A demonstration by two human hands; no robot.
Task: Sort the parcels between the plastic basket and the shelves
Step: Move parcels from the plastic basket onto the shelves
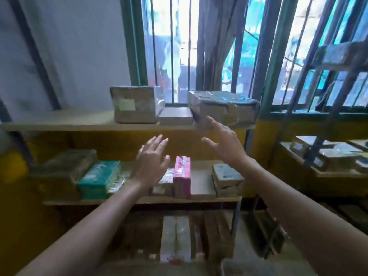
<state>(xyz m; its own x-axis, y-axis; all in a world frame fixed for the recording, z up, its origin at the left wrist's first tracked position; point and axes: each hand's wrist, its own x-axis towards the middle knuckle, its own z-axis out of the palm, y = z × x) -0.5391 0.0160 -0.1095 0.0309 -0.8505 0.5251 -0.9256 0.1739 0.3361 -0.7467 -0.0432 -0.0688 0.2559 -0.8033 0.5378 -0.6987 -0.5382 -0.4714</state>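
A wooden top shelf (59, 124) carries a taped brown parcel (135, 105), a small flat parcel (176, 116) and a large plastic-wrapped parcel (227, 108) at its right end. My right hand (225, 142) is open, its fingertips just in front of the large parcel's lower left corner. Lower and left of it, my left hand (153, 158) is open and holds nothing. Behind that hand, the middle shelf (203, 186) holds a pink parcel (182, 176), a green parcel (99, 179), brown parcels and a stacked pair (226, 179). No basket is in view.
A lower shelf holds upright parcels (175, 238). A barred window (179, 46) stands behind the top shelf. Another rack with parcels (334, 156) and a metal frame stands at the right. The left half of the top shelf is bare.
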